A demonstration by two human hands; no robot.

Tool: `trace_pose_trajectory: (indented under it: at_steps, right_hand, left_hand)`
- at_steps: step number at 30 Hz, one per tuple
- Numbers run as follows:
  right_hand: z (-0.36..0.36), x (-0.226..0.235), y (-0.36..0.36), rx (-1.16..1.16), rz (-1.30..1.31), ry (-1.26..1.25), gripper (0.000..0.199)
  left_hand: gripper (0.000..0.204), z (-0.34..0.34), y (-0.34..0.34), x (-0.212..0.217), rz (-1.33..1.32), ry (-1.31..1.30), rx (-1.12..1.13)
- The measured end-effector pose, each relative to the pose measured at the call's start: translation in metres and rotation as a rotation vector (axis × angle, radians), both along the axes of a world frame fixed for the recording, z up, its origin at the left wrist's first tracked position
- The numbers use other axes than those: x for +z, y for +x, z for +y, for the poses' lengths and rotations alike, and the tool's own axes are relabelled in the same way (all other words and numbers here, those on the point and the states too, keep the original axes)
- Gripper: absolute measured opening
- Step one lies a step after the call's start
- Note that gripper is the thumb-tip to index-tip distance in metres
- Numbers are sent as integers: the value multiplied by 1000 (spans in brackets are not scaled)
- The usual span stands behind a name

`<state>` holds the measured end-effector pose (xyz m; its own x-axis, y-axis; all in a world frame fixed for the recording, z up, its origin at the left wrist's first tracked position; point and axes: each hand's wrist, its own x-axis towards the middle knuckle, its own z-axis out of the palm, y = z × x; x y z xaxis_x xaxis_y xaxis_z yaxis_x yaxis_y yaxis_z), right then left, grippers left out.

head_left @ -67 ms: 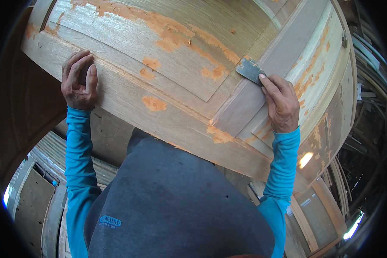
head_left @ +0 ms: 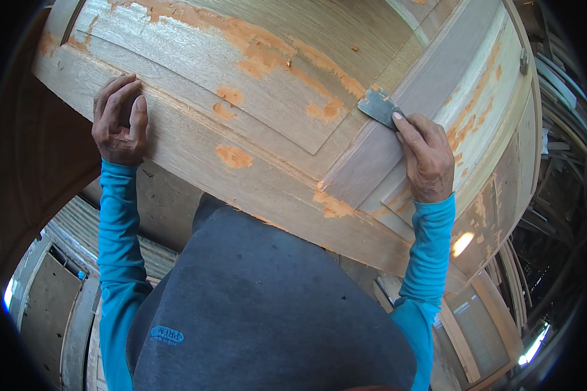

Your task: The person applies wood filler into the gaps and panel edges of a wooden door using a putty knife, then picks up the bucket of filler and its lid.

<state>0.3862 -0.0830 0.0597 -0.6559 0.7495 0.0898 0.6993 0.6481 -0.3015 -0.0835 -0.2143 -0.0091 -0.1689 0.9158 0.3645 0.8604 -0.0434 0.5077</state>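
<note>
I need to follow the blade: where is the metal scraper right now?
In the head view, upper right: the scraper is in the right hand, blade on the wooden door.

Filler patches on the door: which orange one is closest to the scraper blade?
The orange patch just left of the scraper blade held in the right hand, by the raised panel's corner; the others lie further left or lower.

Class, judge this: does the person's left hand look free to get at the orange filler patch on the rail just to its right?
Probably yes. The left hand lies flat on the wooden door, holding nothing, and only bare wood shows between it and the orange filler patch.
</note>
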Motion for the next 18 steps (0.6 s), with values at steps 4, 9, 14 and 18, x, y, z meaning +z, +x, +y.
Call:
trace_pose_trajectory:
  at_steps: [4,9,14,18]
  right_hand:
    - [2,3,-1,37,-51,2,45]
    - [7,10,0,81,-134,-37,45]
    - [9,26,-7,123,-247,-65,46]
    - [5,46,-9,126,-331,-80,47]
  left_hand:
    - [25,-1,1,0,5,0,8]
    - [24,1,0,1,35,2,2]
    - [24,1,1,0,23,2,15]
    - [23,1,2,1,14,8,24]
